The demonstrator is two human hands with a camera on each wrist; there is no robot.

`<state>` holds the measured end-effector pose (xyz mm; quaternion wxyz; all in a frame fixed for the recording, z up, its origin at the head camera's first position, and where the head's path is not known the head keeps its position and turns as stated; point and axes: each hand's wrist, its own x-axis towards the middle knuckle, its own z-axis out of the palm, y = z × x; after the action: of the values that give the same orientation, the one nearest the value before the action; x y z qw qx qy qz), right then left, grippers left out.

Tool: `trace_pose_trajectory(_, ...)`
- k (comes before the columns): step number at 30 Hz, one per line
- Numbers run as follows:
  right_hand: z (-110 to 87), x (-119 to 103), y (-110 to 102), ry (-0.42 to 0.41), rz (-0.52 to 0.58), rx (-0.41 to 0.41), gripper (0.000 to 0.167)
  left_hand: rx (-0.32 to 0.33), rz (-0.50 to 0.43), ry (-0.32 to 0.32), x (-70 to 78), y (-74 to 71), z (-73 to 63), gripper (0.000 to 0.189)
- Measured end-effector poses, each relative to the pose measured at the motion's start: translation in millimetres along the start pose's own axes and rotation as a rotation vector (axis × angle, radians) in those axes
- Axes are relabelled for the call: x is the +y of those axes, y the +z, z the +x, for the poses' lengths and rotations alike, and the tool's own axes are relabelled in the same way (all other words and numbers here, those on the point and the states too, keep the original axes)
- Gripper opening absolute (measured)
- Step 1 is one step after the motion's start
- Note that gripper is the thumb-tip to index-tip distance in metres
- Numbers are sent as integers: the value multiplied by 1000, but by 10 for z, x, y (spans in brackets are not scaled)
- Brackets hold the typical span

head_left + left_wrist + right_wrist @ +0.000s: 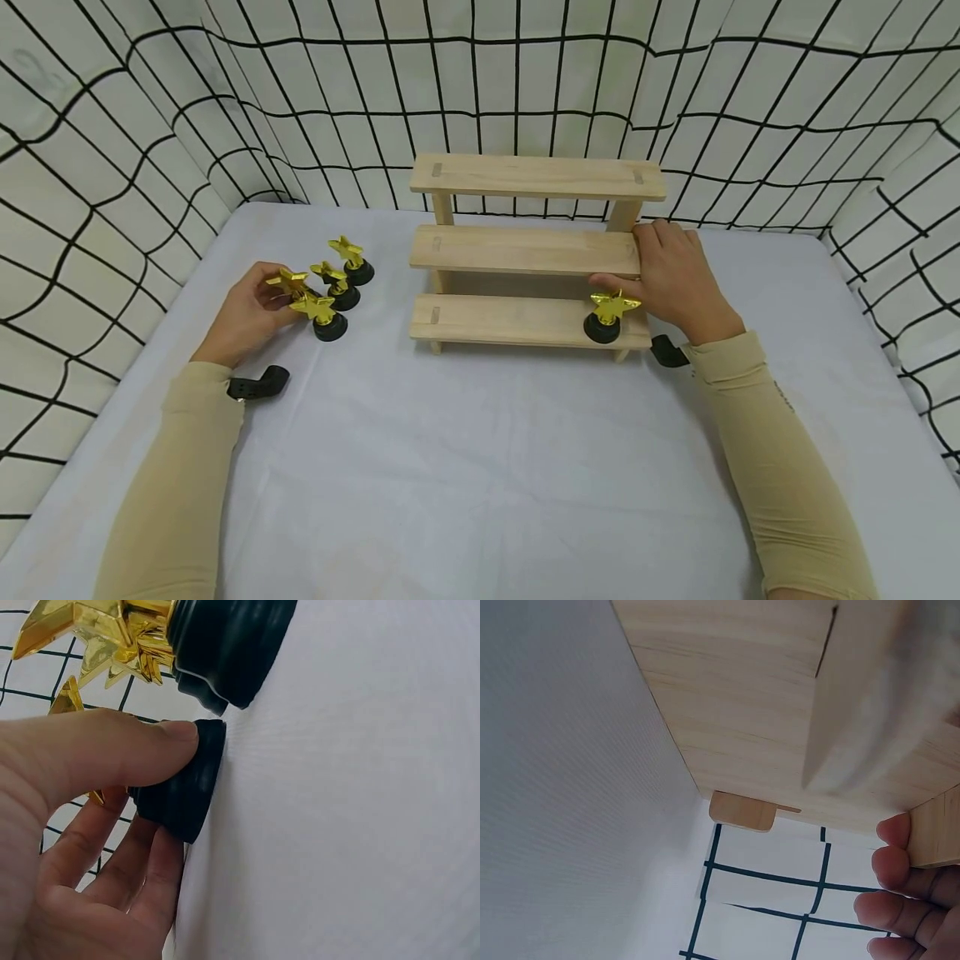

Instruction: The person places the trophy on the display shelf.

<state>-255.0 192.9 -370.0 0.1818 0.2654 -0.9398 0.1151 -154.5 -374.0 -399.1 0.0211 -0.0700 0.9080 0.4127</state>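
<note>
A three-step wooden shelf (525, 250) stands at the back middle of the white table (480, 467). One gold star trophy (606, 315) on a black base stands at the right end of the lowest step. My right hand (675, 275) lies against the shelf's right end, fingers over the middle step and thumb stretched just above that star. In the right wrist view its fingertips (889, 866) touch the wood (735, 727). My left hand (251, 315) grips a star trophy (291, 282) among a cluster at the left. Its thumb (112, 750) and fingers pinch the black base (187, 795).
Three more star trophies (347, 254) (332, 279) (321, 315) stand close beside the held one; another base (225, 645) nearly touches it. The top step is bare. Grid-patterned cloth walls (112, 150) enclose the table on three sides.
</note>
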Motion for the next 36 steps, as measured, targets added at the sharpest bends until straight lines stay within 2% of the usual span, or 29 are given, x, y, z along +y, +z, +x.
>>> trace_pose_trajectory(4,4,-14,-13,4,4,-6,94,18,8,-1,28,-9,-29,54)
trace_pose_trajectory(11,19,-29,-4,5,7,-10,113,27,14,-1,33,-50,-56,53)
trace_pose_trajectory(14,18,-34,-7,1,3,-7,116,35,29,-3,29,-78,-64,54)
trace_pose_trajectory(18,22,-35,-13,-13,-1,4,115,32,42,-20,46,-117,-87,65)
trace_pose_trajectory(22,24,-33,-19,-23,-9,9,108,52,41,-27,72,-142,-120,70)
trace_pose_trajectory(27,32,-35,-21,-26,-22,1,85,110,55,-31,94,-163,-161,64)
trace_pose_trajectory(30,32,-33,-21,-37,-28,7,79,133,49,-33,109,-182,-174,61)
trace_pose_trajectory(32,24,-26,-20,-47,-29,20,85,145,43,-25,118,-199,-175,61)
trace_pose_trajectory(36,3,-16,-15,-47,-26,45,109,173,27,4,147,-228,-173,61)
